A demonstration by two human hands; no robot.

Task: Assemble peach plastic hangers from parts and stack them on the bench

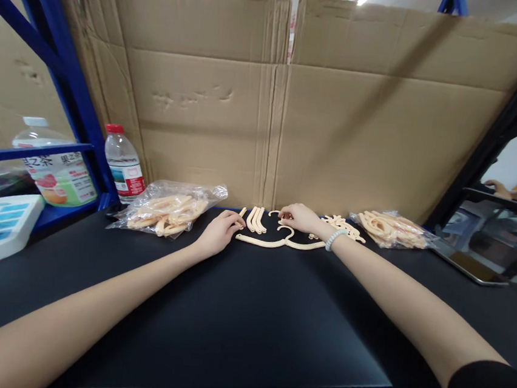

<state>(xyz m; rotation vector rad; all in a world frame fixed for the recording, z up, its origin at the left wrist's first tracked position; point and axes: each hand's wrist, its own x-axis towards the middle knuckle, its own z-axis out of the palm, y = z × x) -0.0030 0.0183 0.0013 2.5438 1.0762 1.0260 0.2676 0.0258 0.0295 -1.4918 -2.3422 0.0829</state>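
A thin cream plastic hanger (281, 241) lay flat on the black table (245, 327), in front of the cardboard wall. Its hook was pinched by the right hand (300, 218), while the left hand (219, 231) rested loosely curled beside it, holding nothing. The hanger was judged light, stiff and somewhat brittle, best taken at the middle near the hook.

We work on a black counter (236, 332) with a blue front edge. Lying directly on it: an assembled cream hanger (263, 241), a small row of curved hanger pieces (256, 219), a loose pile of pieces (344, 227), two clear bags of parts, left (170, 210) and right (390, 228), and a water bottle (123, 166) standing upright at far left.
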